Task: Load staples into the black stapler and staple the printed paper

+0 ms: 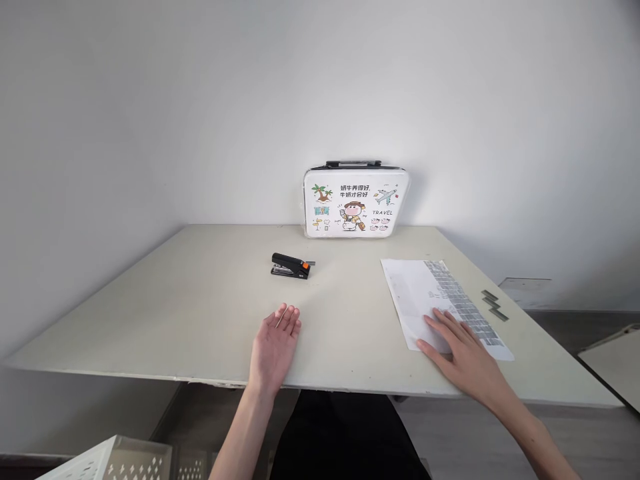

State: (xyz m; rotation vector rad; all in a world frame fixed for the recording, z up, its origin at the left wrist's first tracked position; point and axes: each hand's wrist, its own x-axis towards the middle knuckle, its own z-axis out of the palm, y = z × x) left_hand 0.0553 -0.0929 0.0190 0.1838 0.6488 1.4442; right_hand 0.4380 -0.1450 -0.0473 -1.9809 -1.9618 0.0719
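My left hand [274,347] lies on the table [200,313] near its front edge, fingers stretched out together, holding nothing. A black stapler [291,265] with an orange part sits a short way beyond it. My right hand [463,357] rests flat with spread fingers on the near end of a white paper sheet [417,293] that has a grey printed grid along its right side.
A white case [355,201] with cartoon travel pictures and a black handle stands against the wall at the back. Strips of staples [494,304] lie near the table's right edge. A white perforated crate [120,460] sits at the lower left.
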